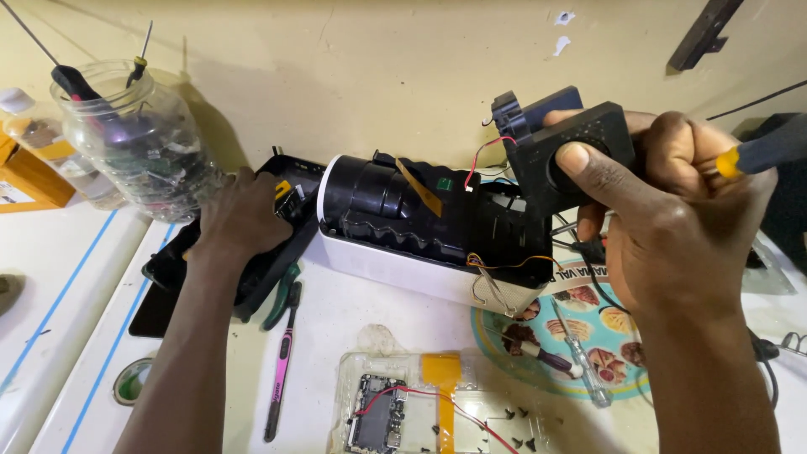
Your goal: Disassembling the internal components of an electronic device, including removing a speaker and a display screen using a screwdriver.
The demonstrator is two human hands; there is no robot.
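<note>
My right hand (672,210) grips a black square plastic part (580,151) with a round hole, thumb pressed on its face, and also clasps a screwdriver with a yellow and dark handle (756,153). Thin red and black wires run from that part to an opened device (429,227), a black cylindrical body in a white shell lying on the table. My left hand (244,214) rests palm down on a black flat panel (252,269) at the device's left end.
A clear plastic jar (139,143) full of small parts and screwdrivers stands at the back left. Near the front lie a pink toothbrush (282,370), green-handled pliers (282,294), a clear tray (437,403) with a circuit board and screws, and a small screwdriver (576,357) on a patterned mat.
</note>
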